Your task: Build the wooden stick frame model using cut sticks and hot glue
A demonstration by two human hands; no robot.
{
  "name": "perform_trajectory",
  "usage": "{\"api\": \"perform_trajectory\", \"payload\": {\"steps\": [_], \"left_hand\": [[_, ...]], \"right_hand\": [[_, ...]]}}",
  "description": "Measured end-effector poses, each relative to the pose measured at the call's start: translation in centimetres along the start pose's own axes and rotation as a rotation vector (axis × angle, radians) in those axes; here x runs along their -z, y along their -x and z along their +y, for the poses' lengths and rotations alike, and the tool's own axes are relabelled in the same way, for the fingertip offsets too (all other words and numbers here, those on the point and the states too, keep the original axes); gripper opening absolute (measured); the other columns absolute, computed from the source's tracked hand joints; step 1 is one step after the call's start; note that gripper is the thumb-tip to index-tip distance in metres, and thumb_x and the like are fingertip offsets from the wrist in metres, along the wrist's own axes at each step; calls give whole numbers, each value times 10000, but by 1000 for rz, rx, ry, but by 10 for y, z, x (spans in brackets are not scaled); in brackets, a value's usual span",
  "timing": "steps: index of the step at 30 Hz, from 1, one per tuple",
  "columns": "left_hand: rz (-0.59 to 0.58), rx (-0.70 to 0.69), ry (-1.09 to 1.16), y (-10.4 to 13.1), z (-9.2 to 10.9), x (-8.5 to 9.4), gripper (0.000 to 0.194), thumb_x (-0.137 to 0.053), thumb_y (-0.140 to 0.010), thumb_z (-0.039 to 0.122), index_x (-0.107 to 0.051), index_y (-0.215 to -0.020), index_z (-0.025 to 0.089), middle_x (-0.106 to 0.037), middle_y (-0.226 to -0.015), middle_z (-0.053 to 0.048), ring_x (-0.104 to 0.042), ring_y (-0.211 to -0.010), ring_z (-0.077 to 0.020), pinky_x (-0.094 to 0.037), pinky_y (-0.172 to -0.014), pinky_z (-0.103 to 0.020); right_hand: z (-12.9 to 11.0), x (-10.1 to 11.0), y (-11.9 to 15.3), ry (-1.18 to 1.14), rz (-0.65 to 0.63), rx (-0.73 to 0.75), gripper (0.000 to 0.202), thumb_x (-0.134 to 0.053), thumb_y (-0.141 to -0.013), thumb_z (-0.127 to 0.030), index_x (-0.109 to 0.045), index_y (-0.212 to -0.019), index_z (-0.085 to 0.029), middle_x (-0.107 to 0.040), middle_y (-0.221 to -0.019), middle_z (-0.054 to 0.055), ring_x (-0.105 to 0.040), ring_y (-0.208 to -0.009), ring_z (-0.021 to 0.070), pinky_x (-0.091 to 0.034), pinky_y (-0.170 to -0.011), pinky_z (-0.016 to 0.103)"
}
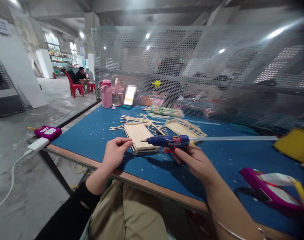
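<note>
My right hand (195, 161) is wrapped round a blue hot glue gun (170, 141). From its rear a long translucent glue stick (234, 138) runs out to the right. The gun's nozzle points left, over a small platform of pale wooden sticks (139, 131). At the platform's near left edge, my left hand (117, 151) has thumb and fingertips closed in a pinch. What lies between those fingertips, if anything, is too small to make out. A second stick-built piece with a railing (184, 127) lies behind the gun, partly covered by it.
Loose sticks (119, 126) and a bundle of sticks (166, 111) lie farther back. A pink thermos (106, 95) and jug (117, 95) stand at the far left, before a perforated metal screen (132, 60). Purple power strips (48, 131) sit left and right. A person sits in the background.
</note>
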State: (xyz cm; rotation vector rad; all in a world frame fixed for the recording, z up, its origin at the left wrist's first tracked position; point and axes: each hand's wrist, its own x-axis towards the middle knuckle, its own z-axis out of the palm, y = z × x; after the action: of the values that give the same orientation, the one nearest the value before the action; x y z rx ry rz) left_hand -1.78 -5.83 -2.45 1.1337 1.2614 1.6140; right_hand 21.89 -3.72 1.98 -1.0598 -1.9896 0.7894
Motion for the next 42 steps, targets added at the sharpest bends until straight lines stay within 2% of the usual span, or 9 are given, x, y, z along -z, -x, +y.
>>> {"api": "perform_trajectory", "payload": {"steps": [3, 7, 12, 16, 26, 42], "left_hand": [[-23, -38, -54, 0, -4, -2, 159, -678, -652, 277, -725, -731, 147, -712, -756, -63, -610, -707, -168, -449, -695, -278], [10, -5, -43, 0, -1, -4, 173, -662, -677, 285, -727, -752, 144, -720, -782, -66, -620, -746, -172, -443, -736, -276], [26, 87, 3, 1, 7, -5, 185, -663, -676, 310, -717, -733, 142, -678, -637, -19, -591, -647, -143, -431, -654, -249], [12, 102, 5, 2, 8, -5, 198, -677, -657, 333, -708, -694, 140, -607, -527, 8, -530, -550, -119, -399, -582, -235], [-66, 104, -34, 1, 7, -4, 263, -666, -660, 387, -693, -655, 126, -594, -531, 5, -451, -501, -88, -356, -561, -225], [-54, 95, -7, 0, 4, -2, 298, -668, -651, 419, -701, -692, 126, -613, -557, 1, -454, -510, -92, -354, -566, -229]], "right_hand": [[-4, -1, 1, 27, 0, 16, 464, -526, -727, -607, -611, -649, -157, -500, -495, 11, -433, -450, 123, -363, -435, 260], [-8, -3, 2, 34, -12, 18, 479, -519, -725, -616, -634, -711, -151, -493, -490, 8, -431, -449, 124, -357, -430, 258], [-10, -6, 2, 13, -24, 38, 491, -508, -732, -620, -646, -712, -149, -501, -495, 11, -436, -453, 124, -361, -439, 258], [-8, -6, 2, 29, -21, 42, 487, -498, -746, -608, -643, -709, -145, -509, -508, 13, -438, -455, 121, -360, -453, 259], [4, -7, 2, 44, -10, 45, 465, -478, -770, -595, -617, -717, -155, -515, -529, 13, -447, -467, 122, -352, -453, 254], [1, -7, 2, 68, -13, 32, 496, -459, -760, -630, -590, -669, -160, -506, -518, 15, -440, -453, 120, -338, -440, 259]]}}
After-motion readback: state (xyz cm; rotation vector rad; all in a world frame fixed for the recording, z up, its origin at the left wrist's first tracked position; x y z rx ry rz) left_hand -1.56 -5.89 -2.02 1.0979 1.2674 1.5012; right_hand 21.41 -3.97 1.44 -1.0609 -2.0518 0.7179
